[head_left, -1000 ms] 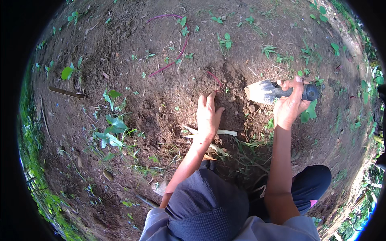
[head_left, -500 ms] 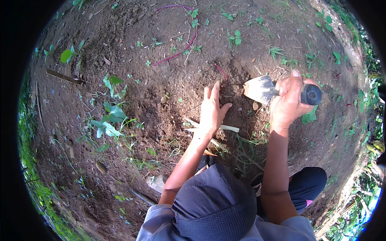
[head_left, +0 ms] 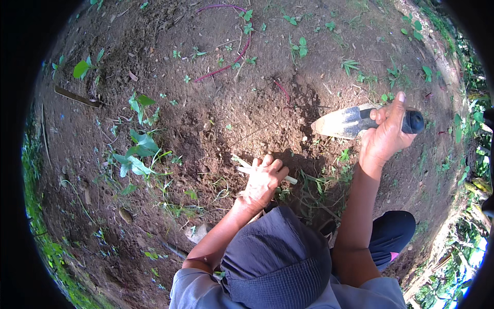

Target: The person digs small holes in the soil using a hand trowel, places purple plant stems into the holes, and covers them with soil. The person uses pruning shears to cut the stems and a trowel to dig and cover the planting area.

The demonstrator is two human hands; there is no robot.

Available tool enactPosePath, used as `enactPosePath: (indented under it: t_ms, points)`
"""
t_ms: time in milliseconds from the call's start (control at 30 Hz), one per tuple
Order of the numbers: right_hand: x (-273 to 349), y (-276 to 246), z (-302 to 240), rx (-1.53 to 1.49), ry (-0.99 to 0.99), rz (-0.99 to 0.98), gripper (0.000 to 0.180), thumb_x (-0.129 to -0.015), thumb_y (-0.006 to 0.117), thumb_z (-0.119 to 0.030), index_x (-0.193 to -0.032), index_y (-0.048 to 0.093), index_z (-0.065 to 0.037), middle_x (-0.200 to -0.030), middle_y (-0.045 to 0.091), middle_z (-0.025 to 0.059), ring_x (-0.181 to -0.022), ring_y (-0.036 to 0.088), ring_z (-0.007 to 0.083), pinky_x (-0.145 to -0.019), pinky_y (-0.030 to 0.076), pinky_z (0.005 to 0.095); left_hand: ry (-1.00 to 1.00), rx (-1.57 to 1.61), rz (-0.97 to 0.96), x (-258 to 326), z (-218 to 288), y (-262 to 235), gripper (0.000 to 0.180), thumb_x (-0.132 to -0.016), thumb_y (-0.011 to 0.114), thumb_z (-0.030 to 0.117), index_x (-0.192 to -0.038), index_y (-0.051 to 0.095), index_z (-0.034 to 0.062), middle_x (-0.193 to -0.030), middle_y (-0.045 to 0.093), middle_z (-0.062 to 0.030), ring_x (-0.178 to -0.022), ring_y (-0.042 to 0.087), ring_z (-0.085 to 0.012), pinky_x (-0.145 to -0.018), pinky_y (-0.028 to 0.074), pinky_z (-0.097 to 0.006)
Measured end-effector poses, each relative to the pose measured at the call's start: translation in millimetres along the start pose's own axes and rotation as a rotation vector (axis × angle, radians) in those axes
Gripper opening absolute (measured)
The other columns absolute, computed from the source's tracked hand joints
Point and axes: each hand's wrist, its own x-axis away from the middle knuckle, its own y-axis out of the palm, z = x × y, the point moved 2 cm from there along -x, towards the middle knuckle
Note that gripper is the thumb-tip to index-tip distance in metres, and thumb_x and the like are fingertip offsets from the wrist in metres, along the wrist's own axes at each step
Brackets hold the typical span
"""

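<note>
Here's the right hand (head_left: 383,136), clamped firmly on the trowel (head_left: 339,122) out right, its tip aimed left over loose soil (head_left: 249,129). And the left hand (head_left: 263,180), near centre, curls its fingers over pale sticks (head_left: 290,179); can't tell if they're gripped! Farther off, a red stem (head_left: 282,91) lies in the dirt.

The left hand (head_left: 266,177) bends its fingers over pale stalks (head_left: 291,180) on the soil (head_left: 242,116), while the right hand (head_left: 385,129) grips a trowel (head_left: 339,123), its blade pointing left. Beyond the left hand lies a short red stem (head_left: 283,90); to that hand's left grows a broad-leaved plant (head_left: 144,145), and a dark cap (head_left: 278,247) shows just behind it, nearer the body.
</note>
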Motion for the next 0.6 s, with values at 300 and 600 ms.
enactPosePath:
  t_ms: [300,600]
  points:
    - [13.3,15.2,41.2,-0.029,0.313,0.295,0.026,-0.085,0.071,-0.014,-0.078,0.046,-0.010,-0.058,0.042,-0.0010,-0.043,0.039,0.0091,-0.039,0.036,0.0260,-0.082,0.081,-0.005,-41.2,-10.2,-5.5,0.041,-0.074,0.070,0.014,-0.113,0.061,0.0065,-0.106,0.053,-0.0096,-0.098,0.053,-0.0273,-0.085,0.045,-0.038]
    - [-5.9,21.4,14.6,0.077,0.011,0.019,0.026,-0.082,0.072,-0.006,-0.080,0.046,-0.008,-0.057,0.047,-0.0022,-0.041,0.041,0.0063,-0.037,0.034,0.0225,-0.223,0.079,0.216,-59.8,-22.5,-12.8,0.039,-0.070,0.070,0.001,-0.107,0.060,0.0015,-0.112,0.051,-0.0133,-0.099,0.052,-0.0306,-0.085,0.047,-0.038]
